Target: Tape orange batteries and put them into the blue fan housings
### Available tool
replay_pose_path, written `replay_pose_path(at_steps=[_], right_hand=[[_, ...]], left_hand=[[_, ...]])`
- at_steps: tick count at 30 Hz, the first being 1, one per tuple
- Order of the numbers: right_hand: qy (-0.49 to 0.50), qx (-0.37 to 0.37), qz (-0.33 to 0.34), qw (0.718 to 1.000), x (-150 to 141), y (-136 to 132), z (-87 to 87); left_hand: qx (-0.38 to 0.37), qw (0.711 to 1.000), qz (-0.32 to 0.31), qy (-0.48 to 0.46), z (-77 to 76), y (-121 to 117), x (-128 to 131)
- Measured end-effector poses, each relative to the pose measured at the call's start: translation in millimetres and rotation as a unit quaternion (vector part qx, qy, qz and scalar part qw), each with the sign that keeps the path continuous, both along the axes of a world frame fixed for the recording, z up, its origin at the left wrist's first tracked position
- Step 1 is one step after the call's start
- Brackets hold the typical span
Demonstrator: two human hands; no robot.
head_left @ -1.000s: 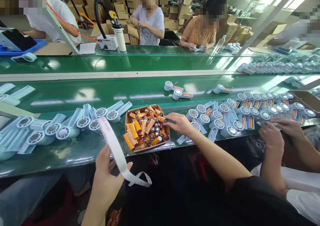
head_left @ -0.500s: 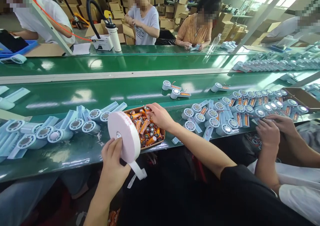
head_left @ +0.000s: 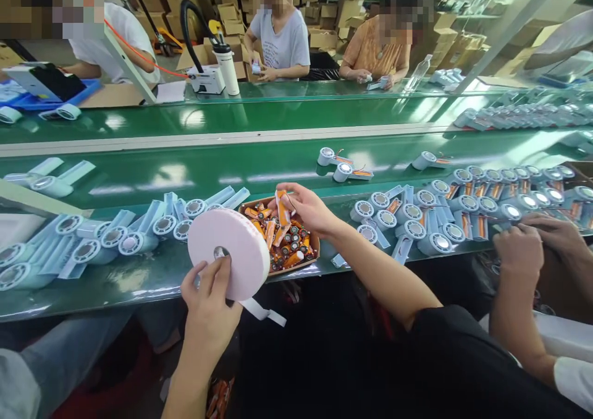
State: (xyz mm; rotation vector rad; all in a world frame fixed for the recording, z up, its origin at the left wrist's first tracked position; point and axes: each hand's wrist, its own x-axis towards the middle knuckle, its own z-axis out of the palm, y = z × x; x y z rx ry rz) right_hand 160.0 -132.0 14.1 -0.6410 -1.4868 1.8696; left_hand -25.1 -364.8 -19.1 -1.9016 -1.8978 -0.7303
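Green bench, left hand [head_left: 212, 298] raised.

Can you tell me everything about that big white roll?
The big, flat, round white roll of tape-like strip looks smooth, maybe paper or plastic. It has a small round hole in the middle and faint pinkish marks on its outer edge. The bare left hand holds it up at a tilt, fingers at the hole. A loose white end hangs out below. From here, it hides part of the brown cardboard box of orange-wrapped cylinders.
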Motion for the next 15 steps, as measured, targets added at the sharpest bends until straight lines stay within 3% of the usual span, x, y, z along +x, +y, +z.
replay_pose_path(at_steps=[3,6,8,10,15], right_hand=[[-0.027,0.084,0.05,0.995,15,-23,24.6],[-0.097,0.193,0.019,0.976,23,-40,41.4],[-0.131,0.236,0.004,0.963,25,-48,42.9],[-0.131,0.238,-0.018,0.962,25,-53,37.2],[-0.053,0.143,-0.116,0.981,26,-63,18.0]], left_hand=[[0.003,0.999,0.013,0.045,8.6,2,0],[0.0,0.997,0.019,0.071,17.1,4,2],[0.003,0.996,0.022,0.085,22.1,5,5],[0.011,0.995,0.026,0.091,26.9,7,7],[0.031,0.995,0.044,0.087,38.8,12,13]])
